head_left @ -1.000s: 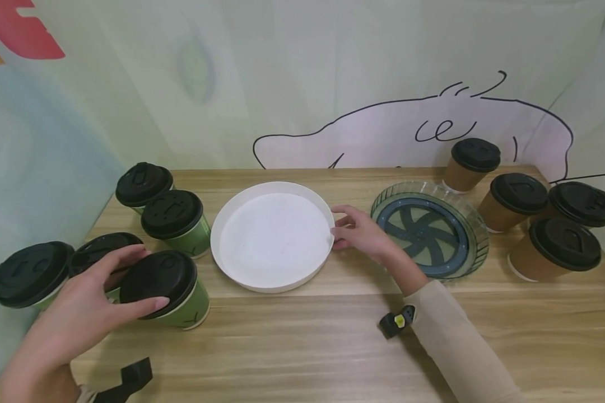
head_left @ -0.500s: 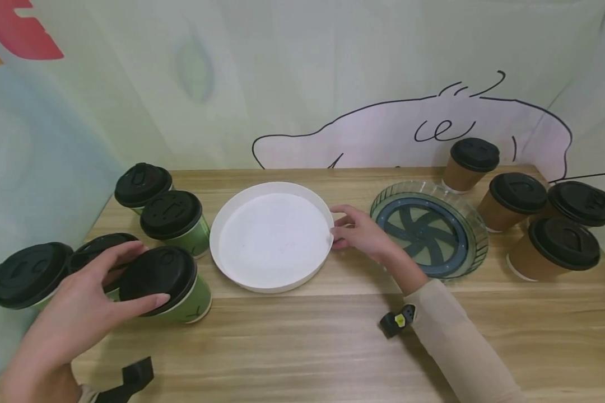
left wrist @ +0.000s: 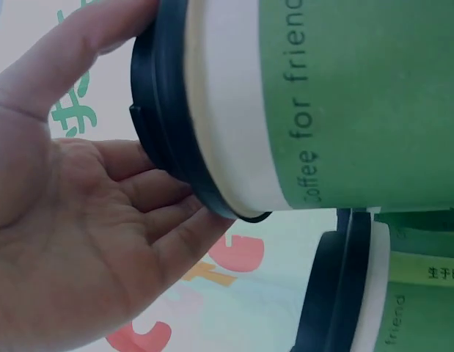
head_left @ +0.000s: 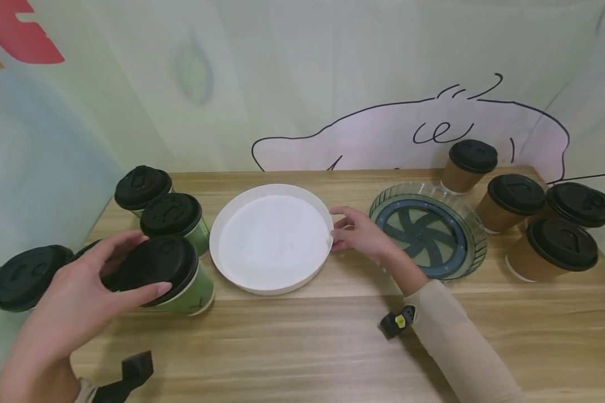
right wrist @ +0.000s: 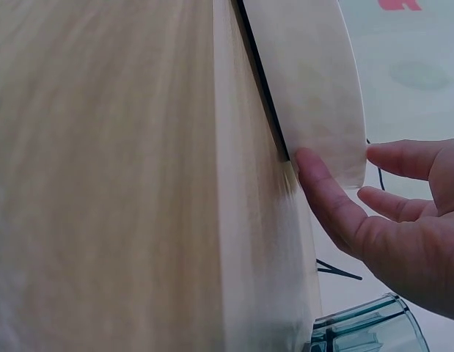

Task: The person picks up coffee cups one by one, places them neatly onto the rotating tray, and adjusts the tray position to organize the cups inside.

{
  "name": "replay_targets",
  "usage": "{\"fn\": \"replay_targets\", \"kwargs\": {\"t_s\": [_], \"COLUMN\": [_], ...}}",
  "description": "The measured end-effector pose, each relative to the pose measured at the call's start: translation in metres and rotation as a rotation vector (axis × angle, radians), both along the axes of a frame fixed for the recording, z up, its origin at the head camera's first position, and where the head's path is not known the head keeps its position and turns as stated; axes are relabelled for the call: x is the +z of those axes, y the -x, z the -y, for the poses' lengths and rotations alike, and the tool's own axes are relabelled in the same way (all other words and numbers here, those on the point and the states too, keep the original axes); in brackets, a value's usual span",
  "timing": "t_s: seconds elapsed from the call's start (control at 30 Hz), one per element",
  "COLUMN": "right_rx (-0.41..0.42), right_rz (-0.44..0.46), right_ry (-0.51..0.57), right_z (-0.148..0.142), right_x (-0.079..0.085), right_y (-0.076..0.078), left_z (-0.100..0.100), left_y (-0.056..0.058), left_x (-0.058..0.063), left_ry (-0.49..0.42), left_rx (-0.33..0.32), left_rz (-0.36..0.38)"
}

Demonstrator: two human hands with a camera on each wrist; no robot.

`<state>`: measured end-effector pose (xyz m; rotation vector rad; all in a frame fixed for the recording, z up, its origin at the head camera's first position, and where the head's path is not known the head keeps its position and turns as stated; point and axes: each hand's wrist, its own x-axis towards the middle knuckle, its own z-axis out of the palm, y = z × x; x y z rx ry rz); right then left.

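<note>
Green cup [left wrist: 359, 103] — in left grip [head_left: 80, 296] — reads "Coffee for friend"

i am wearing beige: the right sleeve [head_left: 461, 344] is covering my forearm in plain, lightly creased cloth, while just a sliver of the left cuff [head_left: 84, 390] is showing. at my right wrist a small black block [head_left: 392, 326] is sitting, carrying a yellow patch [head_left: 400, 321]. by my left cuff an angular black block [head_left: 137, 368] is jutting from a dark band [head_left: 112, 393].

Lidded green cup [head_left: 178, 274], round white tray [head_left: 273, 240] nearby
</note>
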<state>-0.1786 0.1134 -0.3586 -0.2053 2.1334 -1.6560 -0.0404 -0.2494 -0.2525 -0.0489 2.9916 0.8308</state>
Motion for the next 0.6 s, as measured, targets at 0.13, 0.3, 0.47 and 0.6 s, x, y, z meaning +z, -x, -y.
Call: {"fn": "replay_targets", "kwargs": {"t_s": [0.13, 0.3, 0.47, 0.6], "right_rx": [0.003, 0.005, 0.004, 0.002], "right_rz": [-0.003, -0.004, -0.005, 0.000], "right_ry": [-0.007, -0.001, 0.004, 0.004], "right_z": [0.000, 0.000, 0.000, 0.000], "right_x": [0.000, -0.001, 0.000, 0.000], "right_y": [0.000, 0.000, 0.000, 0.000], "left_z": [-0.002, -0.008, -0.017, -0.021], "left_y": [0.004, 0.011, 0.018, 0.023], "left_x": [0.003, 0.009, 0.015, 0.021], "left_ry": [0.007, 0.004, 0.036, 0.053], "left_rx": [0.003, 0.000, 0.004, -0.006], "left_rz": [-0.012, -0.023, 0.004, 0.007]}}
